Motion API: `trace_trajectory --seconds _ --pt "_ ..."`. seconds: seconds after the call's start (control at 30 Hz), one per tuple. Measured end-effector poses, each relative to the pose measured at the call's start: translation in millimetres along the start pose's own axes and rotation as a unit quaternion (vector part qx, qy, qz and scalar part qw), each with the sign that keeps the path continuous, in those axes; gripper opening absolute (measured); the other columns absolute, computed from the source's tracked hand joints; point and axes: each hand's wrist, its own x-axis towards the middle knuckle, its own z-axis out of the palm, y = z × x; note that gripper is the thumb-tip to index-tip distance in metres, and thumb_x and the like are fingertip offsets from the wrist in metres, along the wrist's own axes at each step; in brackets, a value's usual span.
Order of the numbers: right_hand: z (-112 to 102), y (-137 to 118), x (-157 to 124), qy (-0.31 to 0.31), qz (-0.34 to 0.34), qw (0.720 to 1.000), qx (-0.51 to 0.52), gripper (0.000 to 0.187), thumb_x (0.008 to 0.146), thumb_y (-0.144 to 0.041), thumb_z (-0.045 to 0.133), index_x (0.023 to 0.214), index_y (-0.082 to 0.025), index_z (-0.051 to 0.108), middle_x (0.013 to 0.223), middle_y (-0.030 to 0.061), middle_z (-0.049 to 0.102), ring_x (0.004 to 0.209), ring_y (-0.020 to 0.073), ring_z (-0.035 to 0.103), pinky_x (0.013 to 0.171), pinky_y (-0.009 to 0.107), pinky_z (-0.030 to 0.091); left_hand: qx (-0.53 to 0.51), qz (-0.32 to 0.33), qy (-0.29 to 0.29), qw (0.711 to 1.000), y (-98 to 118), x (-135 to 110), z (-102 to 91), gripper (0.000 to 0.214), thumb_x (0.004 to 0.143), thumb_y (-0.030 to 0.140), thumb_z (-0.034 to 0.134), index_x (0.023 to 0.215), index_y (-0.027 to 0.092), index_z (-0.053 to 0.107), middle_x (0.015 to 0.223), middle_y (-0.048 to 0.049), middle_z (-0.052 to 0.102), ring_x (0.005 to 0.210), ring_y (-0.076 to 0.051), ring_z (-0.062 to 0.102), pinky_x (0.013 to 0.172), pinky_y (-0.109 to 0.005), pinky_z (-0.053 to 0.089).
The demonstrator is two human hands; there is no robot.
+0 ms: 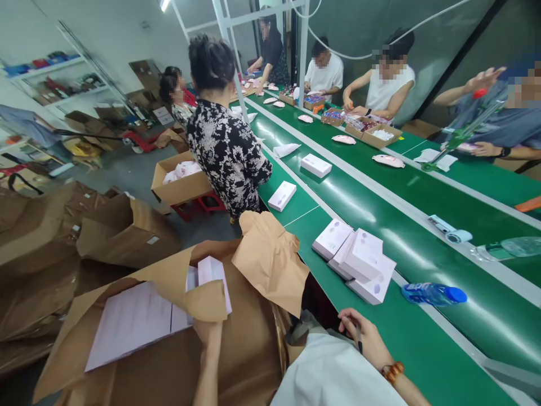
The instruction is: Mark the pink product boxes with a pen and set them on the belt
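My left hand reaches into a large brown carton. A piece of brown paper covers its fingers, so its grip is hidden. Right by it, a pale pink-white box stands among other pale boxes packed in the carton. My right hand rests near the edge of the green table, fingers curled, with a dark pen held in it. Ahead of that hand lies a loose pile of pale boxes with purple prints.
Crumpled brown paper hangs over the carton's edge. A blue-capped bottle lies on the green conveyor. Two single boxes lie farther along. A person in a patterned shirt stands ahead; several co-workers sit across. More cartons fill the left.
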Motion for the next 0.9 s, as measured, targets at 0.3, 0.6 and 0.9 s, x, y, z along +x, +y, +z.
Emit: trace_trajectory --seconds 0.3,0.6,0.9 --pt "16 -76 -7 -0.045 -0.056 0.993 0.094 0.070 0.089 -0.085 0.062 0.111 -0.021 0.079 0.114 0.0163 0.084 0.095 0.0291 0.079 0.090 0.043 0.063 -0.288 -0.103 -0.028 0.952 53 -93 -20.2 0.065 0.066 0.028 0.062 0.131 0.023 0.065 0.129 -0.0094 0.075 0.125 -0.038 0.070 0.100 -0.048 0.062" --pt "19 -131 5 -0.078 -0.089 0.981 0.156 0.079 0.088 -0.081 0.069 0.141 -0.022 0.075 0.140 0.0175 0.078 0.127 0.0404 0.075 0.107 0.054 0.062 -0.351 -0.020 -0.313 0.883 86 -234 10.2 0.101 0.081 0.055 0.083 0.164 0.028 0.032 0.170 -0.0174 0.046 0.153 -0.043 0.050 0.123 -0.049 0.044" --pt "-23 -128 -22 -0.082 -0.041 0.983 0.161 0.091 0.079 -0.085 0.075 0.141 -0.019 0.077 0.149 0.0173 0.072 0.144 0.0434 0.063 0.125 0.057 0.047 -0.362 0.008 -0.587 0.724 108 -190 7.2 0.102 0.092 0.056 0.080 0.173 0.029 0.025 0.169 -0.0174 0.050 0.154 -0.040 0.049 0.126 -0.055 0.041"
